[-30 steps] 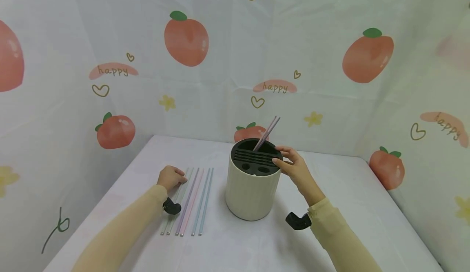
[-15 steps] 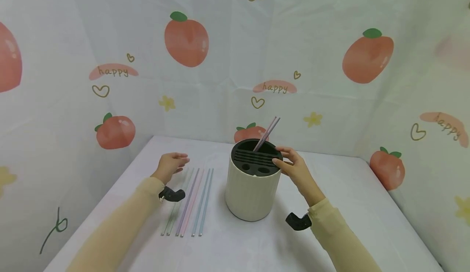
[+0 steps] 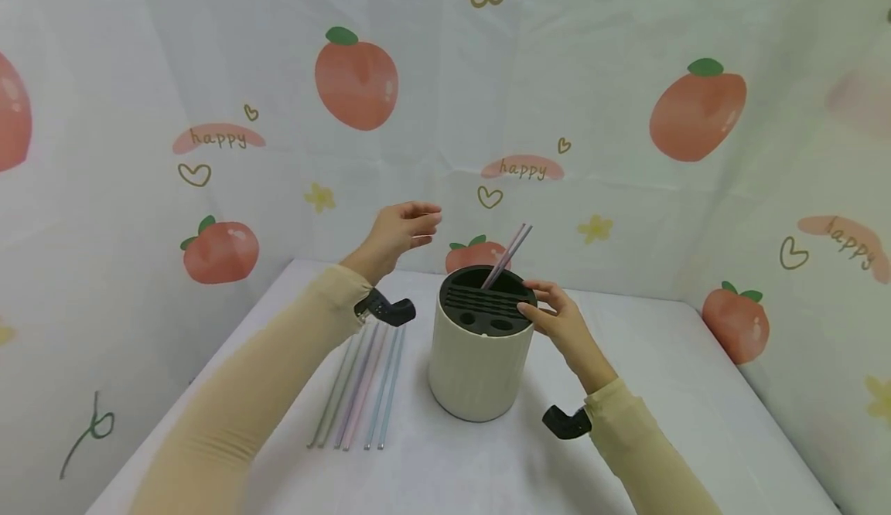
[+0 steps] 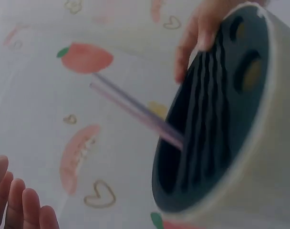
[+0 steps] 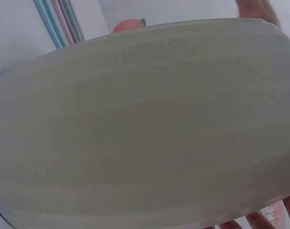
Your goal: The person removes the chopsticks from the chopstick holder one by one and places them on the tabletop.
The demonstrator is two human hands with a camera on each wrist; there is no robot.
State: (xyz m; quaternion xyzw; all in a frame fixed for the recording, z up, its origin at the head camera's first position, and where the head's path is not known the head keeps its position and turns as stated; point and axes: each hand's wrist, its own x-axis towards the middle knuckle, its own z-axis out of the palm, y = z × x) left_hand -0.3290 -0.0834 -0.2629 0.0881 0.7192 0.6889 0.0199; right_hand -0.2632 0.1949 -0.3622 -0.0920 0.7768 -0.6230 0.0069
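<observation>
A cream utensil holder (image 3: 480,376) with a black slotted lid (image 3: 487,302) stands upright on the table. Two thin chopsticks (image 3: 506,258), one pink and one purple, lean to the right in its large rear opening. My right hand (image 3: 562,328) grips the rim on the right, thumb in front and fingers behind. My left hand (image 3: 398,234) is raised in the air behind and left of the holder, touching nothing; its fingers (image 4: 31,205) are extended and apart from the chopsticks in the left wrist view. Several pastel chopsticks (image 3: 392,387) lie side by side left of the holder.
The white-covered table (image 3: 626,360) meets a printed cloth backdrop (image 3: 599,113) with fruit drawings at the back and sides. A black wrist mount (image 3: 390,310) sticks out from the left sleeve, over the far ends of the lying chopsticks.
My left hand has lifted off the lying chopsticks and moved up and right toward the holder with nothing in it. My right hand and the holder stay in place.
</observation>
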